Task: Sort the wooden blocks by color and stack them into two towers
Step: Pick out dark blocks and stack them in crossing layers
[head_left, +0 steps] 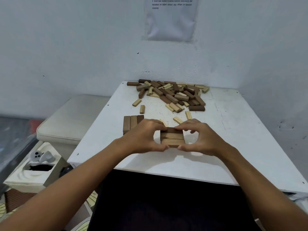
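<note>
Squared up dark block layer (172,138) near front edge of surface (233,147), both hands' fingers (154,126) clamped on its sides. Light, rigid, smooth wood; probably best gripped on long faces. Unsorted pile (171,94) at back edge.

Both forearms are showing bare from elbow to wrist; no sleeve is reaching into view. The left hand (143,135) and the right hand (200,137) are wearing no gloves. Fingernails are appearing short. Dark, plain clothing (166,205) is covering the lap below the arms, carrying no visible markings.
</note>
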Motion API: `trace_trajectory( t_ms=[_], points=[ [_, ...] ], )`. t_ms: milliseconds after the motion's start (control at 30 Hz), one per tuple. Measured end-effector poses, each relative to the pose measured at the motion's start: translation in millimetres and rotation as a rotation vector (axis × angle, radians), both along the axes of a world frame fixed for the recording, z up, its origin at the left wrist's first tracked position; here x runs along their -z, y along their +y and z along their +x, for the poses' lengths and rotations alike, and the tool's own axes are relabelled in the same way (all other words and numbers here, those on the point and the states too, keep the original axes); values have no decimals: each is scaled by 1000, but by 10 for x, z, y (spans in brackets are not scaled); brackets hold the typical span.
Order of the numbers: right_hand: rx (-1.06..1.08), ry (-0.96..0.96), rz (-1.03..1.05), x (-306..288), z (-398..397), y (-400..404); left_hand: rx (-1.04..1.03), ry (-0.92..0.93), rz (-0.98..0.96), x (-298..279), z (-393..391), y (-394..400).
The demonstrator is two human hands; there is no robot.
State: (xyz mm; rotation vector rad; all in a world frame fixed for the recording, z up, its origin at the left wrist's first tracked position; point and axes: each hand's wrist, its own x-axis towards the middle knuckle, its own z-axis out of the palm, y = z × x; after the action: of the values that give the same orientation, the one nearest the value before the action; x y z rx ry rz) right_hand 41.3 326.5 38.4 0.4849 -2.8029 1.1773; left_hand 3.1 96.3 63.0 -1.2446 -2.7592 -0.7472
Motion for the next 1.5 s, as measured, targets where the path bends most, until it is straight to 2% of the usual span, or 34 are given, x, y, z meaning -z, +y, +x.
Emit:
trace_trajectory(
  t_ms=[200, 433, 567, 933, 1500],
  points=[
    [-48, 67, -18, -302, -322, -238, -22, 94, 14, -323, -205, -292],
    [-125, 95, 6, -408, -756, -660, -164, -30, 99, -382, -431, -723],
    [-141, 50, 1, -340, -894, -826, -239, -75, 115, -275, -552, -888],
    [-133, -26, -1, -187, -939, -954, -243, -106, 140, -65, -624, -993],
    [-137, -10, 7, -132, -922, -978, -235, -123, 166, 27, -658, -1028]
  ],
)
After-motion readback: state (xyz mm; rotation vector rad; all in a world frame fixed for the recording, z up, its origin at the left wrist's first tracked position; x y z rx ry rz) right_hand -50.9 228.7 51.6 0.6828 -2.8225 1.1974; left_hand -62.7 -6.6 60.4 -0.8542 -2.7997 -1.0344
